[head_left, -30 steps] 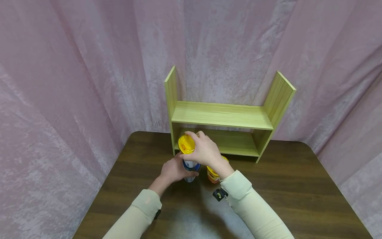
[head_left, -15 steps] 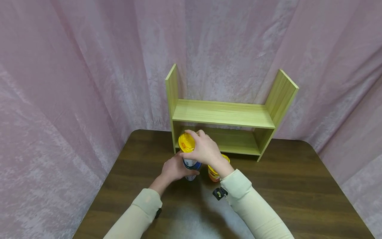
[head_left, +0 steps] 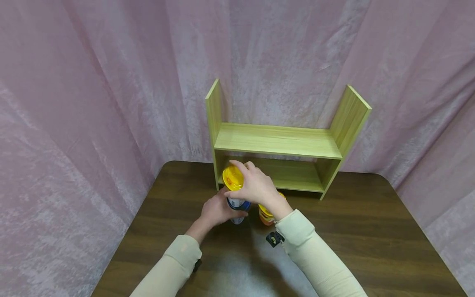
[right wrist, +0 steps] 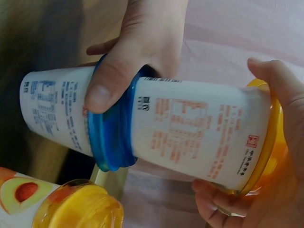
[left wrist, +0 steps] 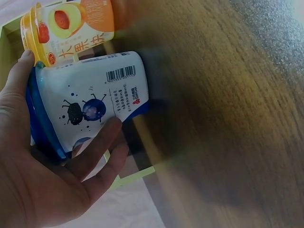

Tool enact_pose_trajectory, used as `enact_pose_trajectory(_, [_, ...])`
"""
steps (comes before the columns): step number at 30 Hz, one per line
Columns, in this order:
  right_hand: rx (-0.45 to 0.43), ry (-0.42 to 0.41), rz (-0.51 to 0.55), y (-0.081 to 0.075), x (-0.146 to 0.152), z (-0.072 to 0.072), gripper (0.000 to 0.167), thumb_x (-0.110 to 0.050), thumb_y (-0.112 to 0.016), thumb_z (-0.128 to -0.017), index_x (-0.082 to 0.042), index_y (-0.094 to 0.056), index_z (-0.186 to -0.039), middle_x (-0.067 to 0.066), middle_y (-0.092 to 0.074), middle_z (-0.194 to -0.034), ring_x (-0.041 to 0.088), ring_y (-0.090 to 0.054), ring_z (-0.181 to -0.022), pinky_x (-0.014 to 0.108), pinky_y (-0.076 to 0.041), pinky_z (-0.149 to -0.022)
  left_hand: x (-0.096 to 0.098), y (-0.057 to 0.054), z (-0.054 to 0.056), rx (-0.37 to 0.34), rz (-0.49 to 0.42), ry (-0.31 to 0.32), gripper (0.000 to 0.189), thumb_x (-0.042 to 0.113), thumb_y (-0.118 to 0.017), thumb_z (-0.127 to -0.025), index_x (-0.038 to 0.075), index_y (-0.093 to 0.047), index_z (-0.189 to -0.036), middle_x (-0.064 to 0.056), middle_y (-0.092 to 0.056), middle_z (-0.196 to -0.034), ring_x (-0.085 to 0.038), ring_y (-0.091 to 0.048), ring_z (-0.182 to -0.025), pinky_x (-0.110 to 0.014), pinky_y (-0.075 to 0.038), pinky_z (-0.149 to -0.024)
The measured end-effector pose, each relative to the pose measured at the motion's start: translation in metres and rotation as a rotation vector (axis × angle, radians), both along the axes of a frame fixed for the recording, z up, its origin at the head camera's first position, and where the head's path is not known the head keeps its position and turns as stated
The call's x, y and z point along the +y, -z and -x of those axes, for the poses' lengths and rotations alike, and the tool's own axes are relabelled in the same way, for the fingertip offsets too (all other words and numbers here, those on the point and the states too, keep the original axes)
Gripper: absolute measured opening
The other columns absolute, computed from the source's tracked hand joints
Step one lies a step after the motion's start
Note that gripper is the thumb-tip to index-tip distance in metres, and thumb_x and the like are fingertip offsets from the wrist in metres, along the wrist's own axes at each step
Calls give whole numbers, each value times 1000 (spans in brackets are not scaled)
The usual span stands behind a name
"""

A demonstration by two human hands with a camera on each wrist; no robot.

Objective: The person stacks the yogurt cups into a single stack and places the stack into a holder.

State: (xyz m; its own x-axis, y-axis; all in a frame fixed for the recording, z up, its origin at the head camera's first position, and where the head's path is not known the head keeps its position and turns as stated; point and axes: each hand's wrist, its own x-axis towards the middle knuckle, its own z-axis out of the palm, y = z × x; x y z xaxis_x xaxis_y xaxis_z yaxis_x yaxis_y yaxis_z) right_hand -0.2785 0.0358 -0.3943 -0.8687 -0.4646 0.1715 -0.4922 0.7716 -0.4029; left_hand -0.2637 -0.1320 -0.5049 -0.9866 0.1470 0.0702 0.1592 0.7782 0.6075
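Note:
Two yogurt cups stand stacked upright in front of the shelf. The lower one, a white yogurt cup with a blue lid, carries a barcode and blueberry pictures. My left hand grips it around the lid, thumb lying across the blue rim in the right wrist view. On that lid sits the base of a yellow-lidded yogurt cup, white with orange print. From above, my right hand holds this upper cup near its yellow lid, thumb and fingers on opposite sides. Just right of the stack stands another yellow-lidded yogurt cup with peach pictures, partly behind my right wrist.
A light wooden two-tier shelf stands at the back of the dark wooden table, right behind the cups. Pink curtains hang behind and along both sides.

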Motion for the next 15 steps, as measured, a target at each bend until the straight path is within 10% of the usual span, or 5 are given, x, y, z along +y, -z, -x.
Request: enact_pose_trajectory(15, [33, -20, 39, 4, 3, 1, 95, -68, -78, -74, -31, -39, -153, 5, -47, -145, 30, -55, -117, 55, -55, -80, 0, 3, 1, -2, -34, -2, 94, 64, -86, -68, 22, -45, -142, 1, -63, -126, -20, -62, -108, -47, -53, -86])
